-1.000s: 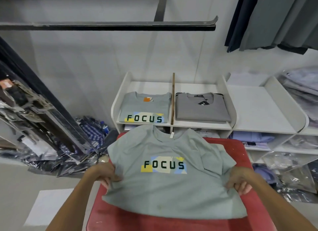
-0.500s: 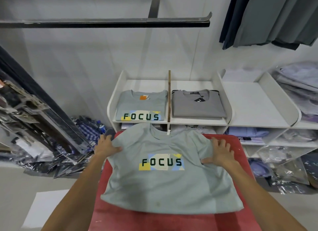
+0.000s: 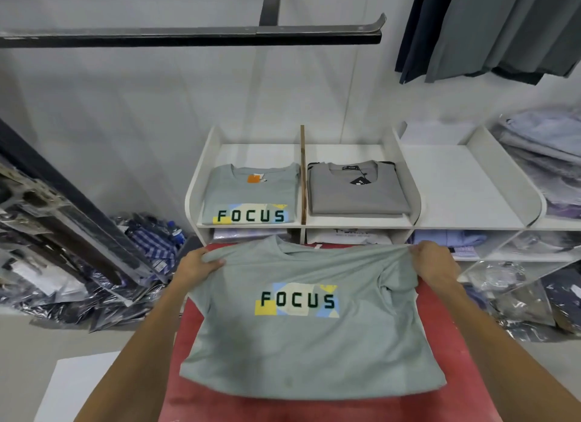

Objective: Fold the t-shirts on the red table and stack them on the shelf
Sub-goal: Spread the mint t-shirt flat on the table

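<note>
head view: a grey-green focus t-shirt (image 3: 301,336) lies print-up on the red table (image 3: 465,352), before a white shelf (image 3: 408,185) holding a folded focus shirt (image 3: 251,192). left hand (image 3: 196,266) and right hand (image 3: 435,264) now pinch its shoulders at the table's far edge, no longer pressing flat.

I see a pale green t-shirt (image 3: 301,343) lying front-up on the red table (image 3: 314,409), collar toward 12 o'clock, hem toward 6. Its chest carries a dark "FOCUS" print on yellow, cream and blue patches. The shoulders are lifted and pulled taut at 10 and 2 o'clock; the right sleeve is tucked under. At 12 o'clock stands the white shelf (image 3: 355,222): a folded green FOCUS shirt (image 3: 251,195) in its left bay, a folded grey shirt (image 3: 356,190) in the next.
</note>
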